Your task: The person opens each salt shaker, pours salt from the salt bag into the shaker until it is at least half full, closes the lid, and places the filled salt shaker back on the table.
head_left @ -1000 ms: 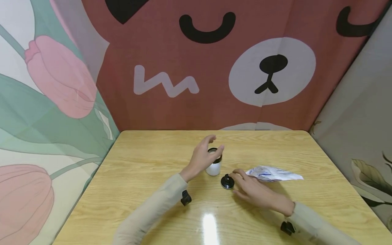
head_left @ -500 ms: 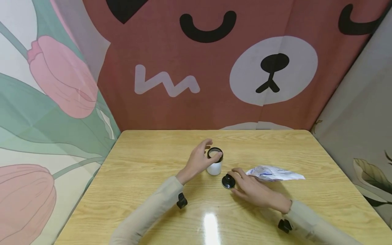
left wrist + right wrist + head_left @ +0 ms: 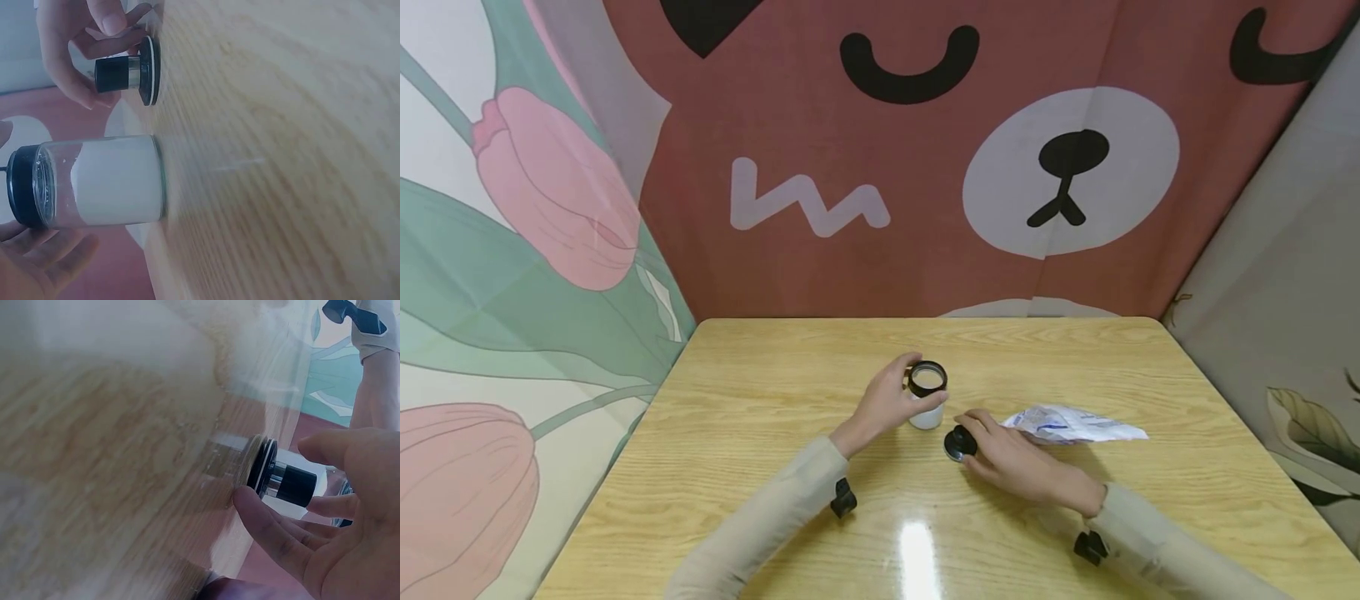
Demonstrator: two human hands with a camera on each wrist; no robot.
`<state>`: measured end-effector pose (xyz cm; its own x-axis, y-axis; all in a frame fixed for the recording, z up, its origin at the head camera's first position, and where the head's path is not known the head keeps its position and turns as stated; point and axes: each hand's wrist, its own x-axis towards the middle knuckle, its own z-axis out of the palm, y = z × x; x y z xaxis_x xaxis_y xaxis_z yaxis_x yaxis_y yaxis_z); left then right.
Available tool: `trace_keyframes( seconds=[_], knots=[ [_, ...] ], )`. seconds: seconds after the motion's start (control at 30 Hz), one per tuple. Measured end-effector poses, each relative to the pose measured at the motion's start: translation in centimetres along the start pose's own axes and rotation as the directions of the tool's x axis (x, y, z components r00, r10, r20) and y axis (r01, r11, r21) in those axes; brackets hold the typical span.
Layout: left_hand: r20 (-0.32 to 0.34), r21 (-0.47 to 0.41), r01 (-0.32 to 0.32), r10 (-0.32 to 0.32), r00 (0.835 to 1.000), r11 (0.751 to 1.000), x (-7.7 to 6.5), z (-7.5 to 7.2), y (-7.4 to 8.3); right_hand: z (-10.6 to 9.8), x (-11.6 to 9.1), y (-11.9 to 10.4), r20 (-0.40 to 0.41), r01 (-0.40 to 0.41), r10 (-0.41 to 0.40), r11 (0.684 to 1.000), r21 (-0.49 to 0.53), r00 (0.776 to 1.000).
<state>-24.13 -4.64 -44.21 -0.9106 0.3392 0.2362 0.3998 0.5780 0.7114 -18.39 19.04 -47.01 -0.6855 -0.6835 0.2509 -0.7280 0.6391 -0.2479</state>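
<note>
A glass jar point(image 3: 115, 181) with a black collar and a white filling stands upright on the table, its mouth uncovered. My left hand point(image 3: 887, 396) reaches round the collar from the left, thumb across the near side and fingers behind. Right of the jar is a black lid point(image 3: 957, 444) with a tall knob; the head view shows it slightly tilted. My right hand point(image 3: 1015, 458) curls its fingers about that knob. In the right wrist view a fingertip point(image 3: 244, 495) is right at the lid's edge, while the thumb stands a little off the knob point(image 3: 297, 485).
A crumpled white packet point(image 3: 1067, 425) with blue print lies just beyond my right hand. The wooden table point(image 3: 737, 400) ends at a reddish fabric backdrop point(image 3: 820, 275); printed cloth hangs on both sides. Each sleeve's cuff has a small black wrist camera point(image 3: 843, 498) beneath it.
My left hand has drawn in round the jar's collar, its thumb dropping from across the mouth to the near side. My right fingers have settled further round the knob, and the lid has tipped slightly.
</note>
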Motion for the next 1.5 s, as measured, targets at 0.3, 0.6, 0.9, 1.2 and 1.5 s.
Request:
trace_keyframes(
  seconds=[0.3, 0.6, 0.9, 1.2, 1.5],
  knots=[
    [-0.003, 0.003, -0.013, 0.013, 1.0, 1.0, 0.1, 0.3, -0.5, -0.3, 0.4, 0.0, 0.037, -0.033, 0.031, 0.999, 0.029, 0.999],
    [-0.013, 0.026, -0.004, 0.004, 1.0, 1.0, 0.2, 0.7, -1.0, -0.1, 0.6, 0.4, 0.074, -0.073, 0.069, 0.996, 0.059, 0.995],
    [-0.012, -0.025, -0.008, 0.008, 1.0, 1.0, 0.1, 0.7, -1.1, 0.0, 0.9, 0.6, 0.063, -0.087, 0.081, 0.992, 0.093, 0.995],
    [-0.013, -0.061, 0.018, -0.019, 1.0, 0.998, 0.1, 1.1, -1.2, -0.1, 1.0, 0.6, 0.041, -0.069, 0.064, 0.991, 0.115, 0.997],
    [-0.003, -0.038, 0.014, -0.014, 1.0, 0.999, 0.1, 0.9, -1.5, 0.1, 1.1, 0.8, 0.041, -0.059, 0.054, 0.99, 0.131, 0.998]
  ],
)
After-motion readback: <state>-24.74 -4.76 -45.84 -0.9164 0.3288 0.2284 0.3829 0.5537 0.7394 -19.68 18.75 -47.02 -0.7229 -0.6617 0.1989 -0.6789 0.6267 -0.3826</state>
